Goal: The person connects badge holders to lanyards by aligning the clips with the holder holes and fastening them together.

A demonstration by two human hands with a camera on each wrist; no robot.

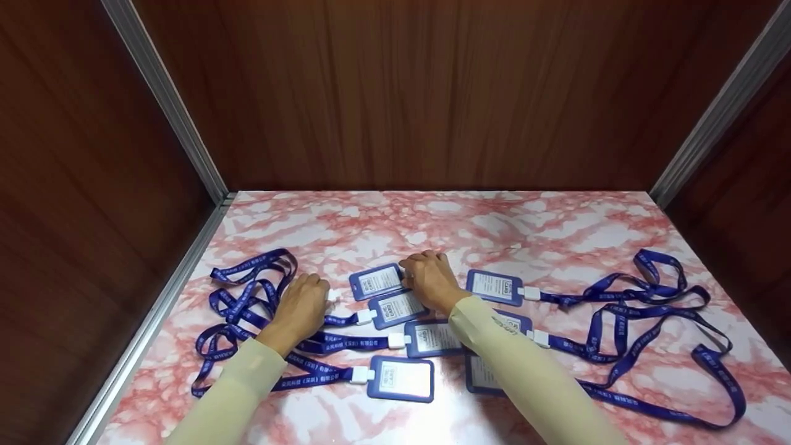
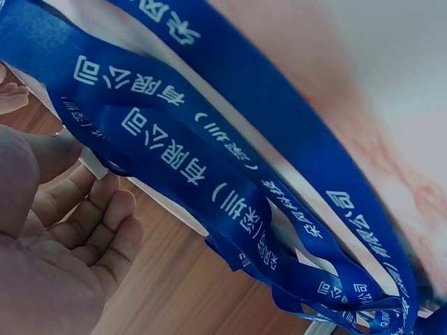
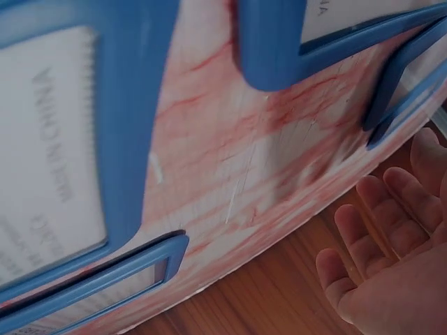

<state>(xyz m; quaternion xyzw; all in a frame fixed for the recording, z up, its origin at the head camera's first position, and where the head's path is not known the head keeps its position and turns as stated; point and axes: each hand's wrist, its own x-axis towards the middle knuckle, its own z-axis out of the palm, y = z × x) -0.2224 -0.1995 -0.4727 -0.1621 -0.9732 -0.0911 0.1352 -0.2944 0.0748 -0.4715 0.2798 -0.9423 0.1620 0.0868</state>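
My left hand is over the left-hand lanyards, and its thumb and a finger pinch a white plastic clip on a blue lanyard. In the head view that clip shows just beyond the fingertips, left of the farthest badge holder. My right hand is by the right edge of that blue-framed holder. Its fingers look loosely bent in the right wrist view, with nothing seen in them. Whether they touch the holder is hidden. A second badge holder lies just nearer.
More badge holders lie nearer, one at the front and another partly under my right sleeve. To the right, a badge holder and others trail tangled blue lanyards. Wood panels enclose the red-and-white marbled table.
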